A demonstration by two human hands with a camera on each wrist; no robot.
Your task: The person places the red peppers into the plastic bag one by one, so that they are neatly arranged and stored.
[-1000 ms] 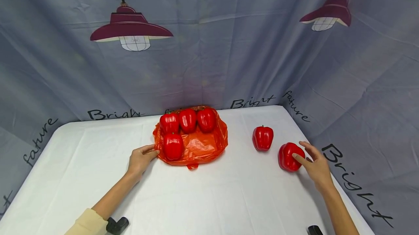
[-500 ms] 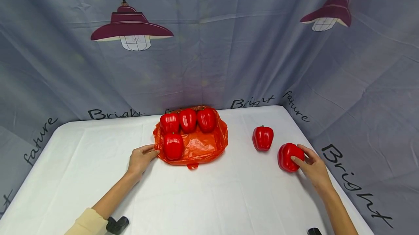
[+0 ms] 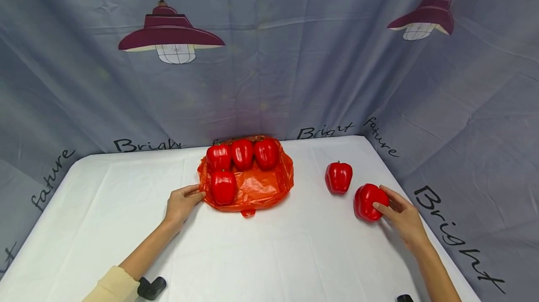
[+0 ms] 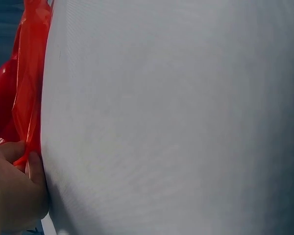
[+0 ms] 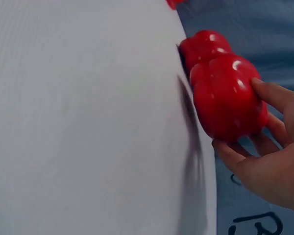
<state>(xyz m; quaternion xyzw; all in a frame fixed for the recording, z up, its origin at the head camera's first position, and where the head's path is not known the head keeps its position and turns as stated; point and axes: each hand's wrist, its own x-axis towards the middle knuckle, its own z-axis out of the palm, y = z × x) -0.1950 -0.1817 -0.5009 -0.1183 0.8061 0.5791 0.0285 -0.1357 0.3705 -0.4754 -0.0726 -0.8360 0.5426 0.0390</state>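
Observation:
An orange-red plastic bag (image 3: pixel 257 187) lies spread at the table's back middle with several red bell peppers on it, three along its far side and one pepper (image 3: pixel 223 187) at its near left. My left hand (image 3: pixel 181 204) pinches the bag's left edge; in the left wrist view, thumb and fingers of that hand (image 4: pixel 19 186) hold the plastic (image 4: pixel 30 88). At the right, my right hand (image 3: pixel 404 218) grips a red pepper (image 3: pixel 367 203) between thumb and fingers, also seen in the right wrist view, the hand (image 5: pixel 277 152) round the pepper's (image 5: pixel 228 98) end.
Another red pepper (image 3: pixel 338 177) stands on the white table (image 3: pixel 269 255), between the bag and the right hand. Black objects show at the near edge, one (image 3: pixel 151 288) by the left sleeve and one (image 3: pixel 404 298) by the right forearm. A grey printed curtain (image 3: pixel 252 82) hangs behind.
My right fingers have closed round the pepper, and it has shifted slightly left. The left hand still holds the bag's edge.

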